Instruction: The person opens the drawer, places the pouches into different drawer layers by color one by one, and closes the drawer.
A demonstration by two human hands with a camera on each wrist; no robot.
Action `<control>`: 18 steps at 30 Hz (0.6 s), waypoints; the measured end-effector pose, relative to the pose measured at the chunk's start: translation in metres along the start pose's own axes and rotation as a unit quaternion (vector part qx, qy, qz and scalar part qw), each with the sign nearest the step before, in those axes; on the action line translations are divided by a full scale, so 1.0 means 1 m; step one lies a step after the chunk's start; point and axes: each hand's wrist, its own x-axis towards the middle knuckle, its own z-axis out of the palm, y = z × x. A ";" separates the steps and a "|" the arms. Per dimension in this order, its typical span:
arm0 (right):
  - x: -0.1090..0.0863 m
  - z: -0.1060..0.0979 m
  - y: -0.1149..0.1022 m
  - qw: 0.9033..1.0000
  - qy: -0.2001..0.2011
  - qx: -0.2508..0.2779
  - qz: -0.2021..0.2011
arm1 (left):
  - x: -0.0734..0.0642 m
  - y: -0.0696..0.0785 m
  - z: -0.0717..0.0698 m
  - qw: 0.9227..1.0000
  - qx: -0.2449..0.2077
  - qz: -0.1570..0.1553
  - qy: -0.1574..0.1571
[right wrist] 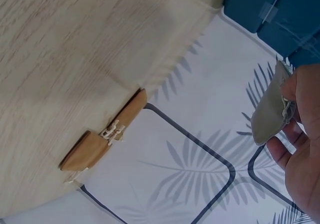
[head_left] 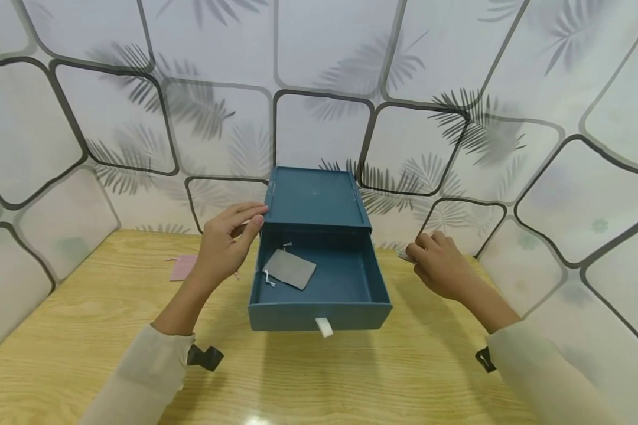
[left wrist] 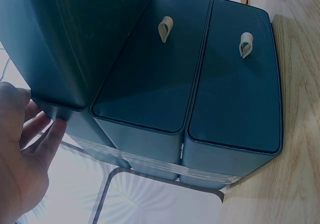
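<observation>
A dark blue drawer chest (head_left: 319, 198) has its top drawer (head_left: 292, 317) pulled out towards me. Inside that drawer, to the left, lies a grey drawstring pouch (head_left: 290, 269). My left hand (head_left: 225, 245) rests its extended fingers against the chest's left side, near the upper edge; the left wrist view shows the fingertips touching the blue side. Off to the right of the chest, my right hand (head_left: 441, 265) is raised and pinches another grey drawstring pouch (right wrist: 270, 107) between thumb and fingers. Part of this pouch is hidden behind the fingers.
Two closed drawers (left wrist: 235, 84) with pull loops sit below the open one. A pink pouch (head_left: 182, 268) lies on the wooden table (head_left: 111, 330) left of the chest. Two tan pouches (right wrist: 85, 154) lie by the patterned backdrop (right wrist: 175, 154). A white tab (head_left: 324, 327) hangs from the drawer front.
</observation>
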 end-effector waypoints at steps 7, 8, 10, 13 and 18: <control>0.002 -0.014 -0.005 1.000 -0.008 -0.014 -0.007 | 0.000 0.000 0.000 1.000 -0.006 0.002 0.002; 0.002 -0.016 -0.005 1.000 -0.005 -0.016 -0.012 | 0.000 0.000 0.000 1.000 -0.005 0.001 0.002; 0.003 -0.019 -0.007 1.000 -0.002 -0.020 -0.018 | 0.000 0.000 0.000 1.000 -0.006 0.000 0.001; 0.005 -0.024 -0.008 0.999 0.005 -0.020 -0.027 | 0.000 -0.001 0.000 1.000 -0.008 -0.004 0.001; 0.007 -0.031 -0.011 0.999 0.014 -0.017 -0.036 | 0.000 0.001 0.000 1.000 -0.010 -0.008 -0.001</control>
